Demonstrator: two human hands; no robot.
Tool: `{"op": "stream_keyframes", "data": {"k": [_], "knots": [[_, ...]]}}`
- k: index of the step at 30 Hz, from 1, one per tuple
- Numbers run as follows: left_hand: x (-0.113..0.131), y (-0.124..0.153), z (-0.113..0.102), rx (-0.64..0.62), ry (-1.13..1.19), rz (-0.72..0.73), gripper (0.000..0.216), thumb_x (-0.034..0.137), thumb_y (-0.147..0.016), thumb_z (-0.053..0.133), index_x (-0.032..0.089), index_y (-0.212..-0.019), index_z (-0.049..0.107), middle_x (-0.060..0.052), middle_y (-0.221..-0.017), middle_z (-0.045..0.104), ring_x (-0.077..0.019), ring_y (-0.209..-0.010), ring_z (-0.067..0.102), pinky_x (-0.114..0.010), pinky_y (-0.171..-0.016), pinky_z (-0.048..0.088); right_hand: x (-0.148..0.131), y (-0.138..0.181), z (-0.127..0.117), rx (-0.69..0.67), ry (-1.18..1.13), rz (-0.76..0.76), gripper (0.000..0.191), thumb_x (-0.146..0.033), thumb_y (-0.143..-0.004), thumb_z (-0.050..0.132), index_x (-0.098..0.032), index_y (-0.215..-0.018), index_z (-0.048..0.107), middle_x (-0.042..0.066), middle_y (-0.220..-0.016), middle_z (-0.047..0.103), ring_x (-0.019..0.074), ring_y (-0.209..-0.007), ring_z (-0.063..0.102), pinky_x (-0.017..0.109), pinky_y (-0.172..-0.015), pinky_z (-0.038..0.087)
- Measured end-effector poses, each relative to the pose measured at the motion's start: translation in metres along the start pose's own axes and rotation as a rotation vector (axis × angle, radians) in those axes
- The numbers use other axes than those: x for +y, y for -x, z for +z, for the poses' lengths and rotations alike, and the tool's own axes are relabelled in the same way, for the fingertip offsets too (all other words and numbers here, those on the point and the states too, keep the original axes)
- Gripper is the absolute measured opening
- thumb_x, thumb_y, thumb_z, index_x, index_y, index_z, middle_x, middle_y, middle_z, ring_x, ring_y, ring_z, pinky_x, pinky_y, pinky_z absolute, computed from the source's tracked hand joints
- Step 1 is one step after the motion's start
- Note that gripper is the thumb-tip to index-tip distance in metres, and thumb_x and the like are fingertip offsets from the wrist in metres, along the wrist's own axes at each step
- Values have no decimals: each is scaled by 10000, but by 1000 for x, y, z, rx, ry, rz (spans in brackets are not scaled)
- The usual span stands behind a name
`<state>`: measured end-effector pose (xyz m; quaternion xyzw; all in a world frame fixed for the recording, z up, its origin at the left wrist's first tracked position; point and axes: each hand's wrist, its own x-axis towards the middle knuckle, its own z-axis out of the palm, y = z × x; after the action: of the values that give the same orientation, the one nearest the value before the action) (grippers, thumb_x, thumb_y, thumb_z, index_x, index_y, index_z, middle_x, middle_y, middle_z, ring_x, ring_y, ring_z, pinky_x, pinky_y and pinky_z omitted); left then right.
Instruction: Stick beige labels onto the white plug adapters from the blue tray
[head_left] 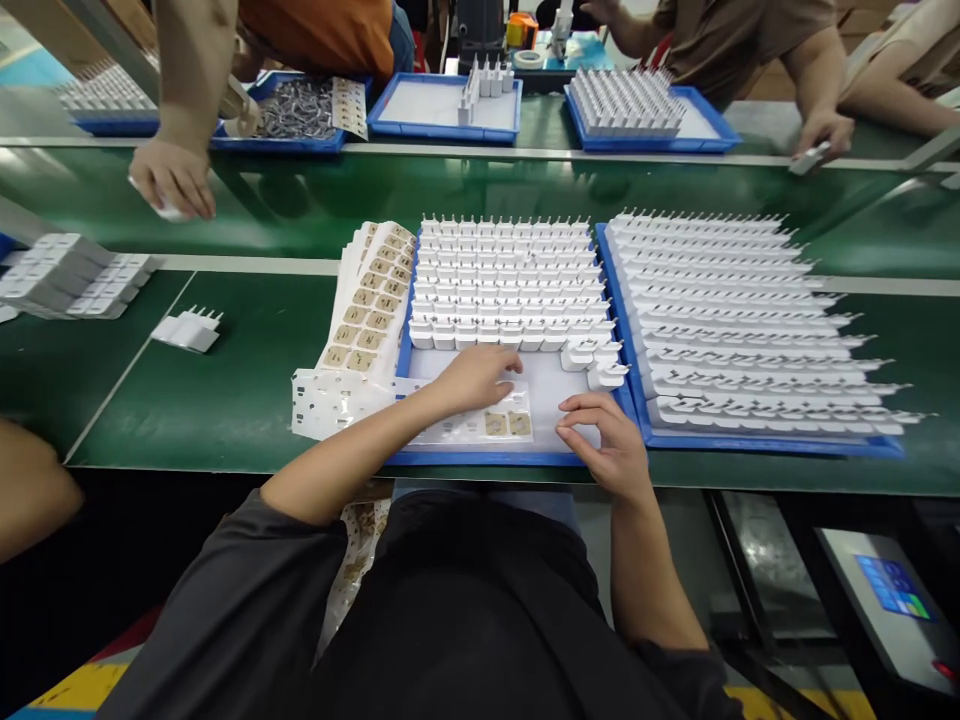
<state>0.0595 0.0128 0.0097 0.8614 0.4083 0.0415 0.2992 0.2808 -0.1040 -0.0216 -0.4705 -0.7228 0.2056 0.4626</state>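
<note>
My left hand (480, 378) is over a backing strip of labels (450, 428), its thumb and fingers bent and apart with nothing seen between them. Two tan square labels (508, 424) show at the strip's right end. To its right, my right hand (609, 440) hovers over the front of a blue-rimmed tray (510, 459). Its thumb and forefinger are a little apart, and I see nothing held. White plug-like adapters (514, 290) with pins up stand in rows behind my hands. A few adapters (596, 362) sit loosely at the tray's right side.
Another blue tray (772, 442) full of white adapters lies to the right. Label sheets (367, 300) are stacked left of my tray. Farther left are a small adapter group (187, 328) and a pile (75, 275). Across the green conveyor (375, 190), other people's hands (176, 180) work near trays.
</note>
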Motion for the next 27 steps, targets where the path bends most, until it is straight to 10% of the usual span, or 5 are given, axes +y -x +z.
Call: {"op": "stream_keyframes", "data": {"k": [7, 10, 16, 22, 27], "knots": [[69, -52, 19, 197, -348, 732, 494, 70, -1004, 415, 232, -1444, 572, -61, -1615, 497, -273, -1562, 363, -497, -1283, 278, -5, 16, -6, -4, -111, 53, 49, -236, -915, 729, -254, -870, 725, 59, -897, 746, 235, -858, 711, 420, -787, 585], [72, -78, 37, 185, -351, 845, 484, 10, -961, 450, 226, -1342, 656, -71, -1503, 613, -234, -1547, 400, -451, -1310, 257, -7, 21, -4, -12, -125, 100, 63, -257, -934, 709, -253, -872, 719, 52, -853, 751, 236, -836, 708, 422, -780, 580], [59, -69, 41, 202, -413, 706, 358, 72, -1007, 383, 127, -1170, 697, -192, -1251, 712, -289, -1252, 635, -434, -1058, 476, -4, 31, -4, 30, -206, 197, 54, -273, -949, 695, -245, -904, 709, 44, -837, 724, 209, -799, 679, 368, -734, 558], [35, 21, 8, 436, 122, 299, 306, 310, -917, 657, 215, -1205, 615, -111, -1214, 724, -264, -1133, 681, -411, -993, 542, -10, 25, 7, 104, -422, 244, 122, -346, -928, 725, -237, -880, 695, 44, -802, 712, 204, -772, 689, 341, -683, 582], [10, 80, 21, 579, 495, 92, 333, 305, -854, 726, 262, -1153, 586, -81, -1184, 731, -241, -1135, 706, -392, -944, 608, -31, 7, 34, 145, -556, 306, 186, -405, -892, 768, -238, -860, 691, 39, -816, 707, 197, -778, 699, 325, -679, 595]]}}
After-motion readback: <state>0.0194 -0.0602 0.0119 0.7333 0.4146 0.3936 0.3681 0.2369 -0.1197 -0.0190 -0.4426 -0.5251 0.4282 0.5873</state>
